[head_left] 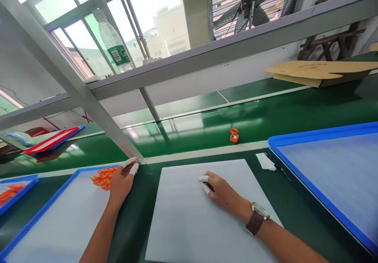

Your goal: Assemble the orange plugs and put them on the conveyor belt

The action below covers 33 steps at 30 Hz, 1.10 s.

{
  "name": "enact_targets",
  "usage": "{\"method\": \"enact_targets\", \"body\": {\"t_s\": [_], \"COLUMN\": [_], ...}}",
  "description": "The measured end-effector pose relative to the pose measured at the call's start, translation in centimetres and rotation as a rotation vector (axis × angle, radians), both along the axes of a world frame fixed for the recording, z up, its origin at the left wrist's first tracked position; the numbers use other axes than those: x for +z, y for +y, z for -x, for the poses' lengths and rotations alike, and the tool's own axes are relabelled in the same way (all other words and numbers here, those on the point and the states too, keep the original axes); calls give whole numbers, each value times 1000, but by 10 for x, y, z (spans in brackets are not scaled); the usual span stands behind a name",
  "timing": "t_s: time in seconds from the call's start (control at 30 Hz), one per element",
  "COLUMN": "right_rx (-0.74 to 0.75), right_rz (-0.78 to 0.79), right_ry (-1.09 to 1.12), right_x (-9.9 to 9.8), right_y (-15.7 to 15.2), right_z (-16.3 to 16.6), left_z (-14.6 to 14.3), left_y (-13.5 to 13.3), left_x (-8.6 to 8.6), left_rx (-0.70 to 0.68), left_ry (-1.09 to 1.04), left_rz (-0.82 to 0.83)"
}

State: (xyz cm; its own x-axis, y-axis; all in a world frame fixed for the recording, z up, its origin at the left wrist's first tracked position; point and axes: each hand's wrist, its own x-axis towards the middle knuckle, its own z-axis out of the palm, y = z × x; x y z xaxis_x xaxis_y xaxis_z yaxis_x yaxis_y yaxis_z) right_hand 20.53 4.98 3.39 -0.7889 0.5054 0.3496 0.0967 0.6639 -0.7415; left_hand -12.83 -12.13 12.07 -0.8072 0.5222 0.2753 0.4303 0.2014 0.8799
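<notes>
My left hand [121,182] is over the far right corner of a blue-rimmed tray [63,184], beside a heap of small orange plastic parts [104,177]. Its thumb and forefinger, in white finger covers, are apart near the foot of a grey post; nothing shows between them. My right hand [217,189] rests over a white sheet [180,215], fingers loosely curved, with a gap between the white-covered thumb and forefinger. No item is visible in it. A watch [258,217] is on the right wrist. Beyond the sheet stands a small open orange case [234,136] with something white inside.
To the right lies a large blue-rimmed tray [325,135]; a white scrap [265,162] sits by its corner. Another tray [22,200] with orange parts is at far left. A slanting grey post [109,117] meets the bench near my left hand. A cardboard piece [319,72] lies behind.
</notes>
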Motion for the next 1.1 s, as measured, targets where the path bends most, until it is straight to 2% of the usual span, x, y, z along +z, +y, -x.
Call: {"method": "enact_targets", "body": {"t_s": [0.1,0.17,0.2,0.3,0.4,0.5,0.57,0.67,0.73,0.8,0.87,0.97,1.0,1.03,1.1], "right_rx": [-13,-16,-19,-37,-39,-39,-49,-49,-33,-20,-34,-91,-104,-109,-101], "right_rz": [-15,-24,-29,-48,-86,-136,-152,-151,-127,-37,181,709,840,922,1018], "right_ry": [11,28,34,24,-4,-27,-41,-45,-29,18,128,342,380,400,420], "right_x": [-2,-3,-4,-5,-6,-7,-7,-7,-7,-6,-2,5,7,9,11], "right_y": [2,3,3,5,8,12,14,15,14,14,15,23,26,29,32], "right_z": [1,1,2,3,5,6,6,7,7,6,6,7,7,7,8], "left_z": [-49,-84,-100,-143,-173,-192,-199,-204,-204,-204,-202,-194,-191,-187,-178], "left_y": [68,116,140,209,269,311,326,328,316,292,258,199,179,161,129], "left_x": [-18,-36,-45,-64,-71,-68,-63,-55,-46,-36,-24,-6,-2,0,-1], "left_rx": [-435,-648,-703,-785,-772,-730,-715,-734,-785,-845,-906,-1020,-1045,-1053,-991], "left_ry": [-46,-36,-34,-18,11,19,9,-39,-99,-157,-219,-325,-327,-291,-82], "left_rz": [108,215,238,270,294,327,336,325,306,271,213,125,125,140,197]}}
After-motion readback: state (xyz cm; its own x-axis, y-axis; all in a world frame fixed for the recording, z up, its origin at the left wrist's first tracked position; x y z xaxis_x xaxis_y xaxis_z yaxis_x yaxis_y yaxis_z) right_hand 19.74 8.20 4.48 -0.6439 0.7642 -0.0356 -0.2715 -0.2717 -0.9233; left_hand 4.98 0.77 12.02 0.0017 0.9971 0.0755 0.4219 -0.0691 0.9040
